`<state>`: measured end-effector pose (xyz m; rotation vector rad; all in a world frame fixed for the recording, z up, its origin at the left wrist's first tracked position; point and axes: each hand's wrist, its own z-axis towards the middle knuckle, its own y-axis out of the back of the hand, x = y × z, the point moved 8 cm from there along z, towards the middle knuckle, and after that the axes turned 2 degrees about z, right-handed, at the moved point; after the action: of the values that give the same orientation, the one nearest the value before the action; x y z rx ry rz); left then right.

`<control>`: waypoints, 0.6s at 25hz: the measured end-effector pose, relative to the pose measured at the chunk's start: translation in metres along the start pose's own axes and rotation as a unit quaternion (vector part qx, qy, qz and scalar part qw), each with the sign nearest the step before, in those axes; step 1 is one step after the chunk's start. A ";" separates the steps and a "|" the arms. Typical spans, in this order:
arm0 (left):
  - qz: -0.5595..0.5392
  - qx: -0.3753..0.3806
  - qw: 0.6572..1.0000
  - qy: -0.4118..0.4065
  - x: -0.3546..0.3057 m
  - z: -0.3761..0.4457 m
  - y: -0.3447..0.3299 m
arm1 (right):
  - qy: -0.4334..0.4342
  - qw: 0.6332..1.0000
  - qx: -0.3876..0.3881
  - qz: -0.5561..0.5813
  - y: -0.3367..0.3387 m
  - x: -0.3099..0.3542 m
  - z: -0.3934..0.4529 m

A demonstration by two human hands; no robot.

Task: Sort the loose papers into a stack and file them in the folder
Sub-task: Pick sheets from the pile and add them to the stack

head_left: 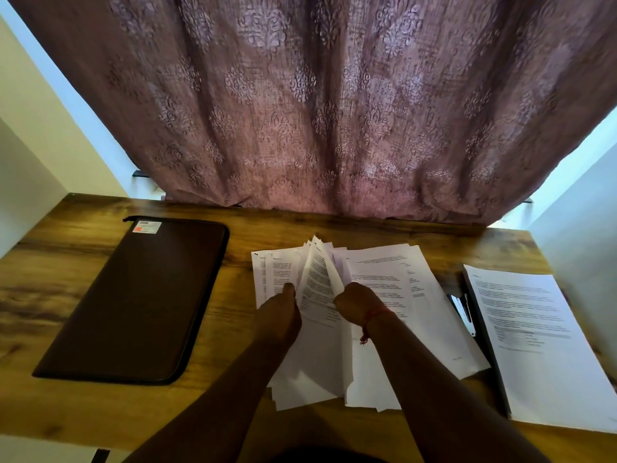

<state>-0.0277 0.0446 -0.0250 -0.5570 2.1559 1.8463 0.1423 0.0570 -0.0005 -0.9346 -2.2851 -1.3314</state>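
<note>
A loose pile of printed white papers (pixel 394 295) lies spread in the middle of the wooden desk (pixel 233 396). My left hand (pixel 278 315) presses on the left part of the pile, its thumb against a lifted sheet. My right hand (pixel 359 304), with a red thread at the wrist, pinches several sheets that stand up in a fan between both hands. A closed dark brown zip folder (pixel 133 302) lies flat to the left, apart from the papers. A separate printed sheet (pixel 541 342) rests at the right on a dark board.
A patterned mauve curtain (pixel 334 111) hangs over the desk's far edge. Small dark items, perhaps pens or clips (pixel 462 309), lie between the pile and the right sheet. White walls flank both sides. The desk's front edge is close to my body.
</note>
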 end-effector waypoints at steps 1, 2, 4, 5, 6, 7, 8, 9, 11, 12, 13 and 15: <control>0.017 -0.020 1.000 -0.011 -0.001 -0.001 0.002 | 0.000 1.000 -0.007 -0.008 0.001 0.001 0.000; 0.038 -0.050 0.998 -0.032 -0.004 -0.002 0.005 | -0.003 1.000 -0.015 -0.013 0.001 0.001 0.001; 0.054 -0.095 0.991 -0.075 -0.012 -0.005 0.009 | -0.009 0.999 -0.028 -0.017 0.003 0.001 0.001; 0.034 -0.097 0.991 -0.090 -0.016 -0.007 0.008 | -0.011 0.999 -0.034 -0.016 0.004 0.001 0.001; -0.009 -0.084 0.992 -0.096 -0.020 -0.009 0.006 | -0.012 0.999 -0.040 -0.013 0.004 0.002 0.000; -0.060 -0.066 0.992 -0.087 -0.024 -0.011 0.005 | -0.014 0.999 -0.048 -0.008 0.005 0.001 0.000; -0.109 -0.046 0.990 -0.070 -0.027 -0.013 0.004 | -0.014 0.998 -0.059 -0.005 0.007 0.001 0.000; -0.151 -0.031 0.987 -0.052 -0.030 -0.013 0.002 | -0.014 0.997 -0.073 0.001 0.010 0.001 -0.001; -0.213 -0.005 0.976 -0.037 -0.038 -0.013 -0.001 | -0.009 0.996 -0.088 0.005 0.012 0.002 -0.001; -0.237 0.015 0.971 -0.038 -0.045 -0.015 -0.003 | 0.004 0.996 -0.085 0.006 0.011 0.005 0.000; -0.256 0.045 0.965 -0.042 -0.052 -0.017 -0.006 | 0.017 0.996 -0.084 0.026 0.010 0.006 0.000; -0.301 0.114 0.946 -0.043 -0.060 -0.022 -0.016 | 0.014 0.992 -0.083 0.093 0.010 0.005 -0.001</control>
<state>0.0348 0.0288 -0.0100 -0.9325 1.8264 1.2510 0.1455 0.0616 0.0088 -1.1446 -2.0334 -1.4572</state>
